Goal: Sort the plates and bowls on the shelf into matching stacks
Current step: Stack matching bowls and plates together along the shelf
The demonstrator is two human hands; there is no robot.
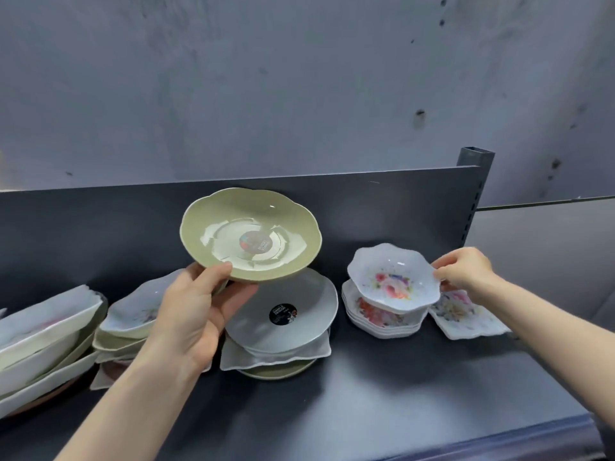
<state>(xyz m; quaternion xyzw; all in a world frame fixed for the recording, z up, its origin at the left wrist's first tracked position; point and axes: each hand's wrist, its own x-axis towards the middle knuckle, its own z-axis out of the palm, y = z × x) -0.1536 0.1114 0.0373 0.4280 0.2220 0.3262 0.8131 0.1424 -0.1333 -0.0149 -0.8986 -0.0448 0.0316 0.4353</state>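
My left hand grips the near rim of a green scalloped bowl and holds it tilted in the air above a grey round plate. That plate tops a mixed pile with a white square plate and a green plate beneath. My right hand pinches the right rim of a white floral bowl, which sits on a stack of matching floral bowls. A floral square plate lies just right of that stack.
More mixed piles of white and green dishes and white trays crowd the left of the dark shelf. A shelf back panel and a grey upright post stand behind. Bare shelf lies at the front right.
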